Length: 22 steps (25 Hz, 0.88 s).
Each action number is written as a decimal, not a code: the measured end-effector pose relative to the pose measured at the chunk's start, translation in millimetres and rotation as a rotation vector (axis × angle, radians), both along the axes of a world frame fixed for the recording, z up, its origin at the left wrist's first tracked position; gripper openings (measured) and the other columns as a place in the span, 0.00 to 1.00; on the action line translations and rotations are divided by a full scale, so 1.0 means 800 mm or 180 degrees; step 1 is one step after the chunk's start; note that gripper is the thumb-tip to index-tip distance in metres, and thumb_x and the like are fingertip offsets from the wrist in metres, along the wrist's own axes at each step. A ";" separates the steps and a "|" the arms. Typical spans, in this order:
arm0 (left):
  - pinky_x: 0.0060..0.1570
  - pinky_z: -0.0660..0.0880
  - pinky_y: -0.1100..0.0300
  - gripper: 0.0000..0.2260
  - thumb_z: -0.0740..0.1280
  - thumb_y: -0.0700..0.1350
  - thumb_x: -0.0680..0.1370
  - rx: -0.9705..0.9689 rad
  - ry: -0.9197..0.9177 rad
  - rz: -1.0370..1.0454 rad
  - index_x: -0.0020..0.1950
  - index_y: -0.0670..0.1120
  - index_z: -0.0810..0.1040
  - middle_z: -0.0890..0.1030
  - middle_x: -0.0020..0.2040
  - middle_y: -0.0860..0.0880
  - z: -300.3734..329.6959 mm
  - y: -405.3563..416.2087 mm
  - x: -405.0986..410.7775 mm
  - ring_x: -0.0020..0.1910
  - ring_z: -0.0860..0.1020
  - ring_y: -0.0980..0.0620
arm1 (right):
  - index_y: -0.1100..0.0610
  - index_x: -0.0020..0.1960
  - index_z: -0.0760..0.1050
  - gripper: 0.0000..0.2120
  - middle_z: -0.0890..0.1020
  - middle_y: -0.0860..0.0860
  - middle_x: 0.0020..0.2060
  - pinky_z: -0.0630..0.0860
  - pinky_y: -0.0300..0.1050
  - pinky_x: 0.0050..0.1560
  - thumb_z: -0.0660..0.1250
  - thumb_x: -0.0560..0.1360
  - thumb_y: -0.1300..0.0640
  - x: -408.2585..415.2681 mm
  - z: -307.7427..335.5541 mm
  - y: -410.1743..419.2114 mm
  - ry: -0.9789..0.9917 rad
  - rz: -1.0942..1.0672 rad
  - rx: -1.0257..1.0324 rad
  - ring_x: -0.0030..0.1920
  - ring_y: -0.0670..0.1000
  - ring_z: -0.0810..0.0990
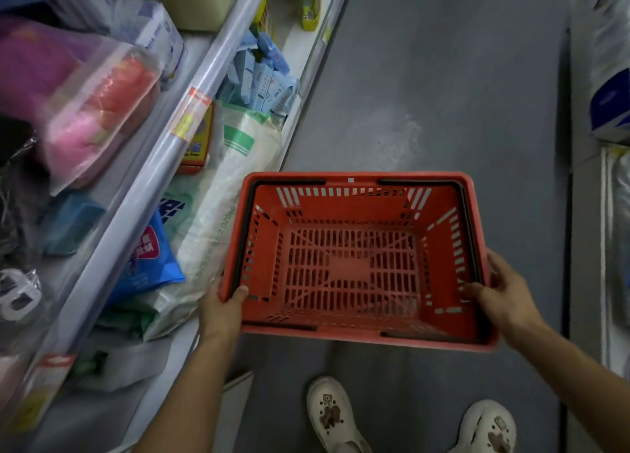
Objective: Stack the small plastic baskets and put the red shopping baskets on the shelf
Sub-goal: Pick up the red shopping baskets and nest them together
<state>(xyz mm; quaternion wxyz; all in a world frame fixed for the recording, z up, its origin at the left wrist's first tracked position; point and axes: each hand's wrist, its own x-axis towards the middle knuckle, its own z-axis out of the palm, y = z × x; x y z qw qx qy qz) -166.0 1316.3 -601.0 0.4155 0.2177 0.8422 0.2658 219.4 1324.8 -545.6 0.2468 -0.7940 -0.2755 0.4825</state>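
A red shopping basket (pixel 354 265) with slotted walls and black handles folded along its rim hangs level above the grey aisle floor, empty inside. My left hand (pixel 223 311) grips its near left corner, thumb over the rim. My right hand (pixel 501 294) grips the near right side, fingers curled inside the rim. The basket's left edge is close to the lower shelf (pixel 300 87) of the rack on my left. No small plastic baskets are in view.
The rack on the left carries bagged goods: a pink and red packet (pixel 99 111), a white and green sack (pixel 231 186), a blue pouch (pixel 146 265), blue packets (pixel 259 77). Another shelf with packages (pixel 610 94) stands right. My white shoes (pixel 332 415) are below.
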 end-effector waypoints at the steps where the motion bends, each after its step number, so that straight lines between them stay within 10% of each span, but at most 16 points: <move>1: 0.62 0.74 0.45 0.19 0.69 0.40 0.76 -0.0018 -0.0172 -0.0141 0.68 0.43 0.74 0.81 0.59 0.40 -0.004 0.003 -0.009 0.59 0.79 0.38 | 0.44 0.65 0.69 0.28 0.81 0.51 0.46 0.77 0.47 0.36 0.64 0.74 0.72 -0.002 0.001 0.005 0.0056 -0.0029 0.0018 0.42 0.48 0.80; 10: 0.60 0.74 0.52 0.16 0.64 0.38 0.80 0.0361 -0.0317 0.0211 0.67 0.45 0.76 0.82 0.58 0.43 -0.042 0.001 -0.014 0.57 0.80 0.44 | 0.55 0.66 0.71 0.18 0.81 0.57 0.52 0.78 0.46 0.40 0.65 0.77 0.63 -0.022 -0.047 0.093 -0.0150 0.0101 0.0576 0.41 0.50 0.81; 17: 0.73 0.61 0.41 0.33 0.69 0.50 0.76 0.0035 -0.0080 -0.0159 0.78 0.49 0.60 0.65 0.77 0.45 -0.096 -0.021 0.018 0.76 0.63 0.43 | 0.53 0.77 0.59 0.29 0.67 0.56 0.73 0.65 0.59 0.70 0.65 0.78 0.60 0.005 -0.119 0.084 -0.0406 0.0750 -0.0030 0.71 0.57 0.67; 22: 0.74 0.57 0.42 0.33 0.68 0.46 0.78 -0.0028 0.0285 -0.0403 0.79 0.44 0.57 0.62 0.78 0.40 -0.121 -0.035 0.052 0.77 0.59 0.40 | 0.53 0.76 0.59 0.29 0.66 0.57 0.74 0.65 0.61 0.70 0.64 0.78 0.58 0.017 -0.155 0.070 -0.0550 0.1105 -0.0153 0.72 0.59 0.66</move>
